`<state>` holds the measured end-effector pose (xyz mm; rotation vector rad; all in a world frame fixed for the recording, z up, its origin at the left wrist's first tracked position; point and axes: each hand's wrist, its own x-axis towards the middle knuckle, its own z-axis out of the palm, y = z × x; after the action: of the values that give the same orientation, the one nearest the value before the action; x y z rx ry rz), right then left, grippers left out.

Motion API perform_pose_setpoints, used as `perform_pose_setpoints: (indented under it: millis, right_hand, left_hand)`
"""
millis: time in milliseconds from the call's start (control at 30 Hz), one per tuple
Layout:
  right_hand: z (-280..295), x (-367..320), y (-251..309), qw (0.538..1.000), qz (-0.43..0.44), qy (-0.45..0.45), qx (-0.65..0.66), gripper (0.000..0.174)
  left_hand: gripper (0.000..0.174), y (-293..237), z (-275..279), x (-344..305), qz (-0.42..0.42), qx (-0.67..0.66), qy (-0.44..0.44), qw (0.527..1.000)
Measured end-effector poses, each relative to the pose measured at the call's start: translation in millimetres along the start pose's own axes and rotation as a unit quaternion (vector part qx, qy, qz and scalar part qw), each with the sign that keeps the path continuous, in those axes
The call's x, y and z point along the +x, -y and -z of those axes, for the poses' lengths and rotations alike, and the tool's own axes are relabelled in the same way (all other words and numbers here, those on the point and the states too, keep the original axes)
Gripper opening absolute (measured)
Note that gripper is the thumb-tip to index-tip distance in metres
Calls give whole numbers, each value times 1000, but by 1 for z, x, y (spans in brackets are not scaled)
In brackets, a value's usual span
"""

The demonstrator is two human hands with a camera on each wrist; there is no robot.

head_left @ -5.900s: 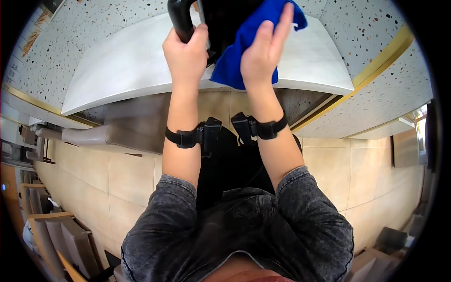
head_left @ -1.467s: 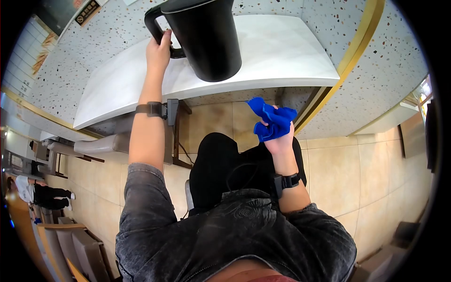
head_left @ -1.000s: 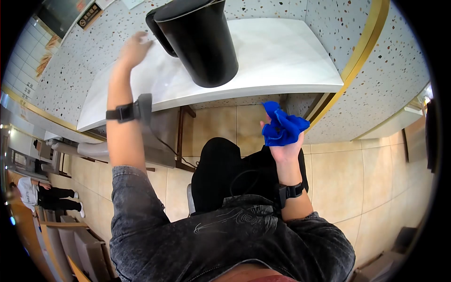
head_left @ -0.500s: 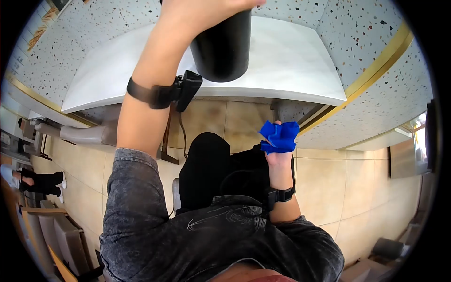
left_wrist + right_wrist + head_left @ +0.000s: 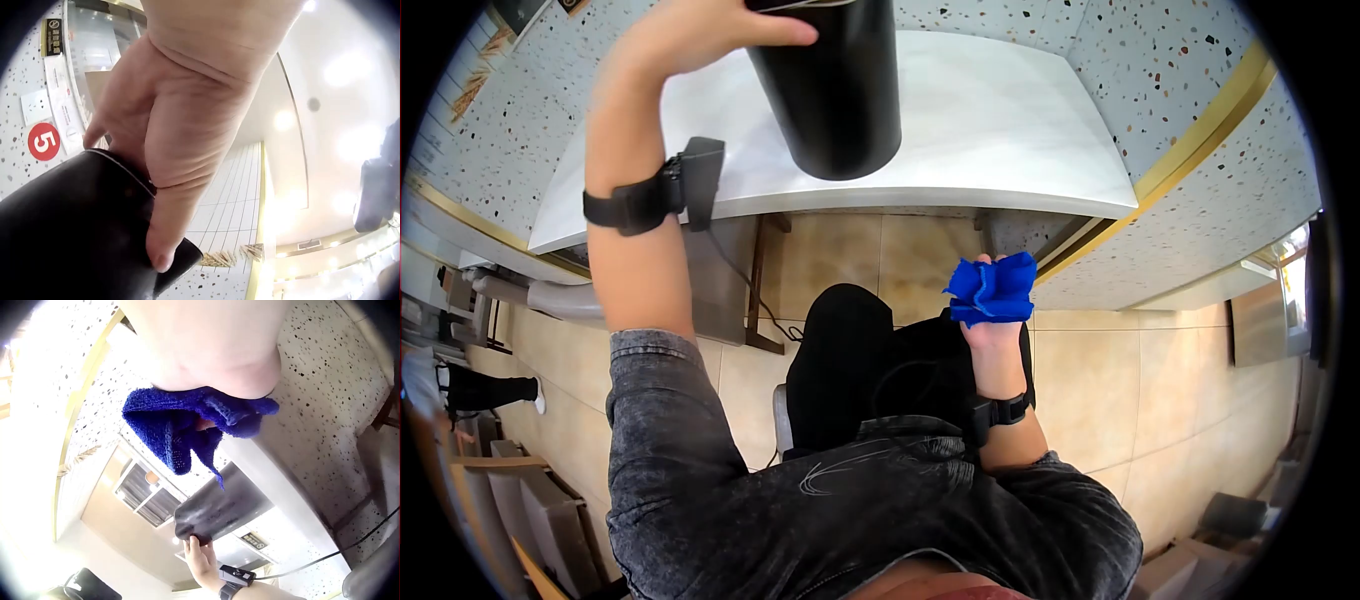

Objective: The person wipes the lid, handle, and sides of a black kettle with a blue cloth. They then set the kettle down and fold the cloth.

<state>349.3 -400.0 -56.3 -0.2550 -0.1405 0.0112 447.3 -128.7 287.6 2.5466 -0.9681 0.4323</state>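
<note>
The black kettle (image 5: 837, 95) stands upright by the front of the white tabletop, its upper part cut off in the head view. Reaching in from the left, my left hand (image 5: 690, 40) grips it near the top rim. The left wrist view shows the thumb lying against the kettle's outer wall (image 5: 75, 219), with the other fingers partly hidden behind the rim. Over my lap, palm up, my right hand (image 5: 992, 338) holds a bunched blue cloth (image 5: 992, 290), which covers most of its fingers. Folds of this cloth (image 5: 169, 425) hang from the hand in the right wrist view.
The white table (image 5: 1020, 130) is set between speckled walls with gold trim (image 5: 1200, 130). A grey padded seat (image 5: 570, 298) and a cable (image 5: 765, 310) are at the left under the table. Another person's dark-trousered legs (image 5: 495, 390) show at far left.
Earlier the left hand held the kettle's handle; it let go and moved up to the rim. The right hand, first with the cloth against the kettle, drew back to the lap, cloth bunched.
</note>
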Motion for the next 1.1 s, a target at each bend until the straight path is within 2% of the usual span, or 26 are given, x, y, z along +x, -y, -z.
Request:
perform_pose_setpoints:
  millis: [33, 67, 167, 200, 233, 267, 300, 367, 433, 467, 500, 567, 600, 667, 700, 733, 767, 800, 833, 867, 900, 967, 1000, 1033, 1100]
  right_hand:
    - [3, 0, 3, 1000, -1, 2, 3, 22]
    - [4, 0, 4, 1000, -6, 6, 11, 20]
    - [-8, 1, 0, 1000, 15, 9, 4, 13]
    - [-7, 2, 3, 999, -27, 23, 32, 11]
    - [-7, 2, 3, 995, -68, 37, 58, 11]
    - [-9, 3, 1, 995, -67, 41, 60, 11]
    - [-19, 3, -3, 997, -54, 23, 56, 17]
    - [-39, 2, -9, 998, -40, 6, 53, 23]
    - [-59, 1, -14, 998, -22, -65, 3, 42]
    - [-72, -5, -15, 993, -47, -110, 3, 54]
    - [-73, -7, -16, 993, -46, -108, 4, 54]
    - [-74, -11, -17, 996, -90, -28, 10, 54]
    - [-56, -9, -18, 994, -112, 8, 15, 58]
    - [-49, -8, -22, 992, -125, 4, 13, 55]
    - [-48, -6, -24, 990, -139, 0, 10, 52]
    - [-48, -3, -27, 994, -109, -3, -6, 44]
    - [-51, 0, -27, 994, -111, 1, -7, 44]
    - [-69, 6, -27, 991, -51, -5, -127, 41]
    - [-87, 11, -27, 970, 10, -12, -244, 39]
    - [-101, 19, -26, 952, 45, -57, -296, 39]
    - [-113, 24, -27, 936, 89, -53, -335, 37]
    - [-113, 49, -31, 884, 188, -13, -429, 37]
    - [-125, 58, -33, 831, 266, 15, -489, 35]
    - [-135, 66, -35, 823, 295, 41, -484, 33]
    - [-151, 90, -42, 781, 385, 73, -487, 32]
  left_hand:
    - [66, 0, 4, -3, -18, 31, 17, 999]
    - [40, -2, 5, -11, -66, 83, -15, 994]
    - [48, 12, -9, -20, -40, 42, -46, 997]
    - [62, 15, -14, -19, -85, 36, -52, 994]
    - [62, 16, -19, -20, -86, 40, -51, 994]
    - [62, 15, -25, -21, -77, 59, -93, 991]
    - [62, 13, -30, -21, -67, 77, -134, 986]
    - [63, 13, -34, -19, -53, 56, -138, 987]
    - [58, 13, -39, -19, -54, 45, -175, 982]
    - [58, 18, -40, -19, -55, 47, -176, 982]
    - [52, 23, -41, -19, -79, 52, -198, 976]
    - [52, 31, -46, -18, -104, 57, -219, 968]
    - [58, 32, -50, -17, -108, 14, -246, 963]
    - [83, 27, -54, -14, -101, -22, -276, 956]
    - [83, 28, -55, -13, -101, -20, -278, 955]
    - [80, 32, -57, -12, -108, -62, -291, 949]
    - [78, 35, -59, -11, -115, -103, -304, 940]
    - [78, 35, -62, -10, -114, -99, -307, 939]
    - [75, 34, -66, -8, -97, -90, -341, 931]
    - [72, 34, -69, -7, -80, -80, -375, 920]
    - [72, 36, -71, -6, -79, -77, -377, 920]
    - [66, 43, -75, 0, -88, 15, -445, 891]
    - [62, 44, -77, 3, -99, 21, -470, 877]
    - [62, 45, -80, 5, -100, 23, -472, 876]
    - [45, 48, -83, 9, -110, -4, -515, 850]
